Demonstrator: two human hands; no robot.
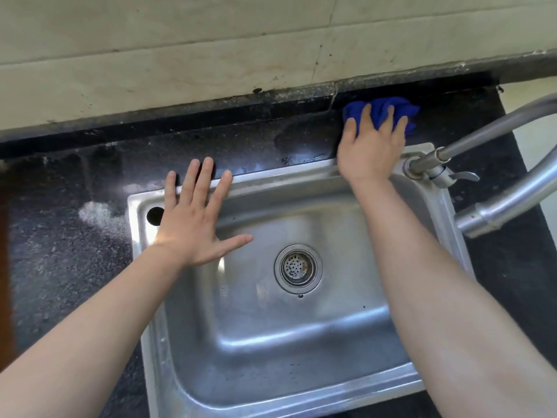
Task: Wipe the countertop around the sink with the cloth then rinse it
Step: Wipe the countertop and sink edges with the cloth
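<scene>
A crumpled blue cloth (382, 111) lies on the black stone countertop (66, 242) behind the steel sink (271, 333), close to the backsplash. My right hand (372, 146) presses down on the cloth with spread, nearly straight fingers. My left hand (196, 218) is flat with fingers spread over the sink's back left corner, its fingertips at the rim; it holds nothing. The countertop strip left of the cloth looks wet.
A steel faucet (494, 203) rises from the sink's back right corner and curves off the right edge, close to my right wrist. A drain strainer (298, 268) sits mid-basin. A tiled wall (211, 55) backs the counter. A pale smear marks the counter at left.
</scene>
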